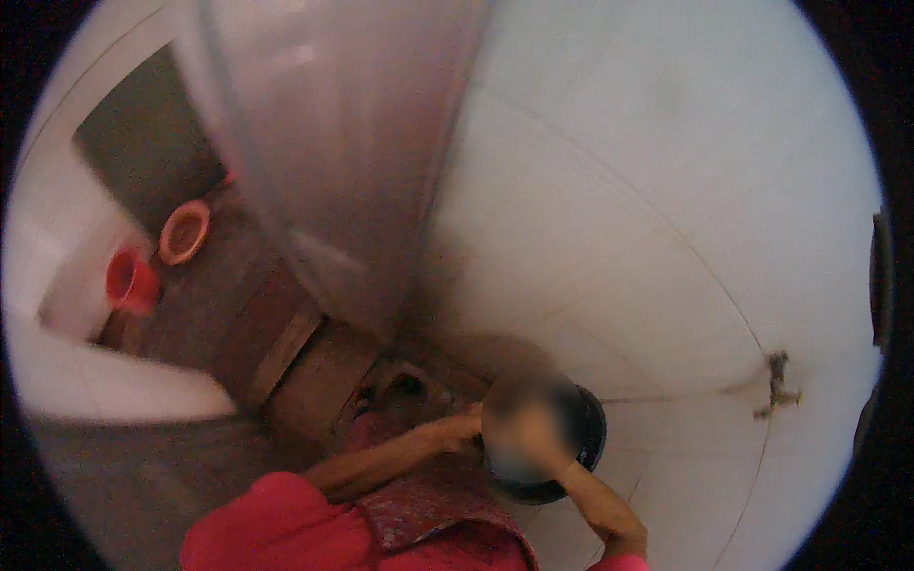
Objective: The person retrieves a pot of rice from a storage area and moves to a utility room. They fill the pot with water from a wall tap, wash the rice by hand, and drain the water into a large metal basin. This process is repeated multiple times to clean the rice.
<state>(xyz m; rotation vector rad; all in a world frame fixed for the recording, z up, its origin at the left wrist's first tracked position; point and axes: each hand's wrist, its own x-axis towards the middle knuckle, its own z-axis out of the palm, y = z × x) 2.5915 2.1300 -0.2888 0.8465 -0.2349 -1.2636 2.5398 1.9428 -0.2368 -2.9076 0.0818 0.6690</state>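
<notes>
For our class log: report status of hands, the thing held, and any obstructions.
Left hand and right hand grip black round pan. Middle blurred, contents unclear. White tiled wall close ahead.

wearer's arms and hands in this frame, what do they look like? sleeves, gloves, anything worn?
Both forearms are bare, with no gloves, watch or bangles visible. The left arm comes out of a bright pink-red short sleeve; a sliver of the same fabric shows at the right arm. Both hands are mostly hidden by blur.

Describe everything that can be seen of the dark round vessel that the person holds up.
The dark round vessel looks black and bowl-like, with a curved rim showing on its right side. A blurred patch covers most of it, so its inside and material cannot be told. It sits low in the view, before a pale wall. The left hand touches its left edge; the right forearm reaches under it, hand hidden.
</notes>
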